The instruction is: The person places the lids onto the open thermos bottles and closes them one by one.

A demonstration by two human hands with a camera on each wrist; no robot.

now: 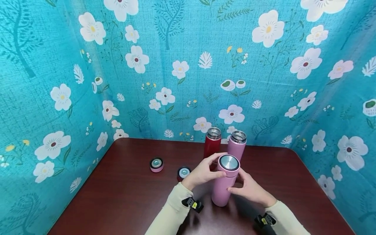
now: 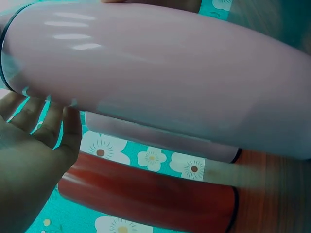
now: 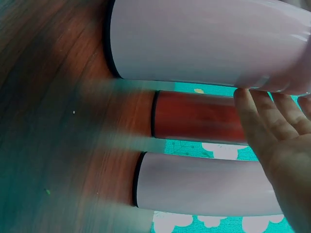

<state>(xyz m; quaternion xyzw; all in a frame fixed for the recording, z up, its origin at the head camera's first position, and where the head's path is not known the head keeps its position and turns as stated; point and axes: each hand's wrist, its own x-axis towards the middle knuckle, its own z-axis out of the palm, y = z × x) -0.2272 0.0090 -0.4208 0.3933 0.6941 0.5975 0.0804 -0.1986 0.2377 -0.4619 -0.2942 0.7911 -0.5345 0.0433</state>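
In the head view a pink thermos bottle (image 1: pixel 221 192) stands upright between both hands, its pink lid (image 1: pixel 229 162) with a silver disc on top. The left hand (image 1: pixel 205 172) grips around the lid from the left, thumb in front and fingers behind. From the right, the right hand (image 1: pixel 252 188) holds the upper body, its thumb across the front. Both wrist views show the bottle's side large and close; fingers of the left hand (image 2: pixel 36 141) and of the right hand (image 3: pixel 284 138) reach behind it.
Behind the held bottle stand a lidless red thermos (image 1: pixel 212 143) and a lidless pink thermos (image 1: pixel 236 145). Left of the hands, a pink lid (image 1: pixel 156 164) and a red lid (image 1: pixel 183 172) lie on the dark wooden table (image 1: pixel 129 195). Blue floral cloth (image 1: pixel 182 88) hangs around it.
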